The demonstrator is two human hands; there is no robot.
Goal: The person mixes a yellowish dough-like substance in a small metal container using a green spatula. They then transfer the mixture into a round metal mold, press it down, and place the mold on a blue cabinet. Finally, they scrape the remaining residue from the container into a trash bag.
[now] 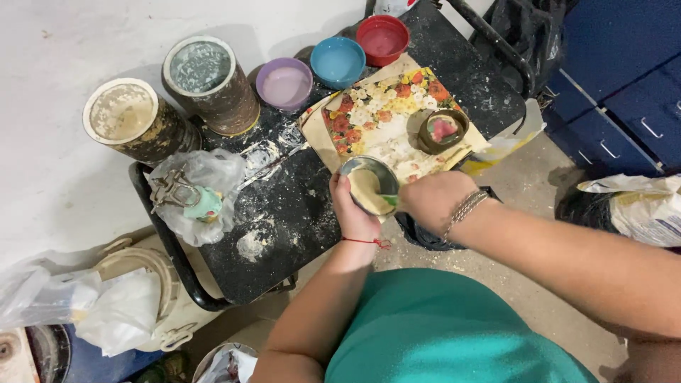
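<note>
Holding a small metal cup (369, 186) at the front edge of the bench (284, 220), the left hand (352, 213) wraps it from the near side, thumb up along the left wall; that grip is clamped on the cup. The cup sits partly over the flowered tray (383, 120) that lies at the bench's right side. It holds a pale, creamy mix, so it is judged light to moderate in weight, rigid, and liable to spill if tipped. Its wall looks smooth and possibly wet, hence slippery. A hold round the wall, below the rim, suits it best.

The right hand (434, 200) is closed over the cup's right rim. A green tip shows just beside the fingers, inside the cup; it may be a stirring tool, but this cannot be confirmed. The right grip is together; what it holds cannot be told with certainty.

Pose: left forearm comes straight up from the body, wrist level, a red thread round it. Right forearm enters from the right, wrist bent inward, a bracelet (464, 209) on it.

Nearby: a small brown pot (443, 130) on the tray; purple (284, 83), blue (338, 61) and red (382, 39) bowls along the back edge; two large tins (202, 78) at the back left corner.
</note>
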